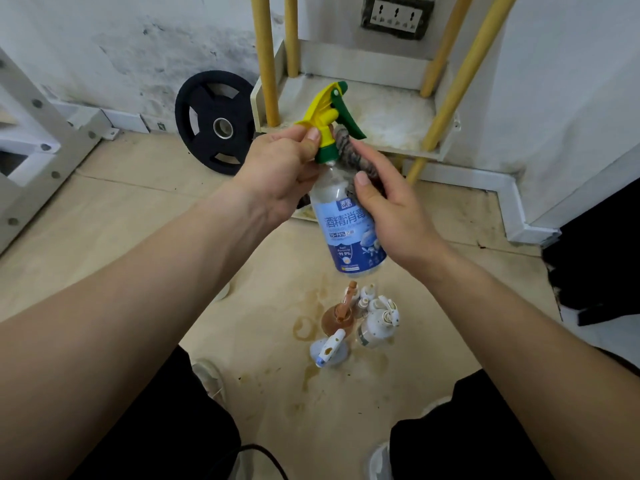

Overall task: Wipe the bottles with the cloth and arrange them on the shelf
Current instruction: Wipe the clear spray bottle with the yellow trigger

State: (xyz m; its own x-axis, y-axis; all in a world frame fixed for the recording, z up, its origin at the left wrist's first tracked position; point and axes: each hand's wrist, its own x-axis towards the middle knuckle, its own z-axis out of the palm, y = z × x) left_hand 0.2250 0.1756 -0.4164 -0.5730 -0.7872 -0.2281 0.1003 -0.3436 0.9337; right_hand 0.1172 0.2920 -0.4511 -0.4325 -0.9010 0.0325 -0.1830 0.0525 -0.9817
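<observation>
A clear spray bottle (346,233) with a blue label and a yellow-green trigger head hangs in the air in front of me. My left hand (280,171) grips its neck just under the trigger. My right hand (384,209) holds a grey-brown cloth (349,150) pressed against the bottle's shoulder. Several more bottles (360,323), white ones and a brown one, stand together on the floor below. The white shelf (363,98) with yellow poles stands against the wall behind, and its lowest tier holds nothing.
A black weight plate (214,123) leans on the wall left of the shelf. A white metal frame (41,133) is at far left. A wall socket (396,15) sits above the shelf. My knees and shoes show at the bottom, with a black cable (263,455).
</observation>
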